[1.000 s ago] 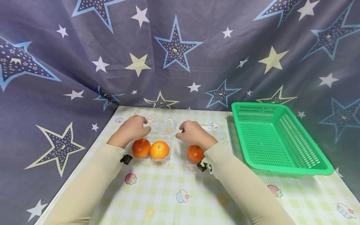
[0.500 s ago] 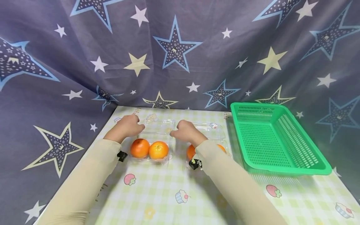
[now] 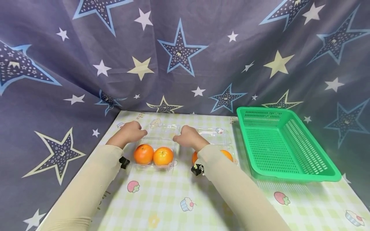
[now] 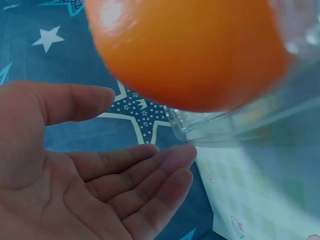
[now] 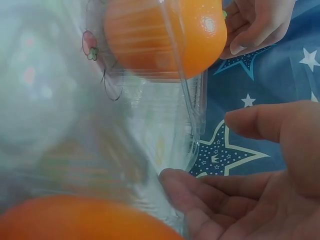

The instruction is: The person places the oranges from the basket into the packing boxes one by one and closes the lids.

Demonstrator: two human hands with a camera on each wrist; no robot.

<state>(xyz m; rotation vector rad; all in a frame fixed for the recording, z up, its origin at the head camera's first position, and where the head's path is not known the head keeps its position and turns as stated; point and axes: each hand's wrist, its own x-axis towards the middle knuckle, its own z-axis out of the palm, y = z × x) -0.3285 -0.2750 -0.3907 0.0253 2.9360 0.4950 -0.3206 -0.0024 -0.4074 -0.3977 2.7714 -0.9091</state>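
Note:
A clear plastic clamshell box (image 3: pixel 154 167) holds two oranges (image 3: pixel 163 156), with its lid (image 3: pixel 163 131) folded back behind them. My left hand (image 3: pixel 130 133) is at that lid's left edge; the left wrist view shows its thumb apart from loosely bent fingers (image 4: pixel 165 192). My right hand (image 3: pixel 188 137) is at the lid's right side, thumb and fingers (image 5: pixel 200 197) apart. Whether either hand touches the lid, I cannot tell. A second clear box with oranges (image 3: pixel 226 155) lies under my right forearm, partly hidden, its lid (image 3: pixel 212 136) also folded back.
A green plastic basket (image 3: pixel 274 150) stands at the right of the table. The checked tablecloth (image 3: pixel 162 202) has printed cupcakes and strawberries. A dark star-patterned curtain (image 3: pixel 121 89) hangs behind the table's back edge and along the left.
Both hands have shifted left. My right hand has come away from the right box's lid to the left box's lid, uncovering more of the right box's orange and lid.

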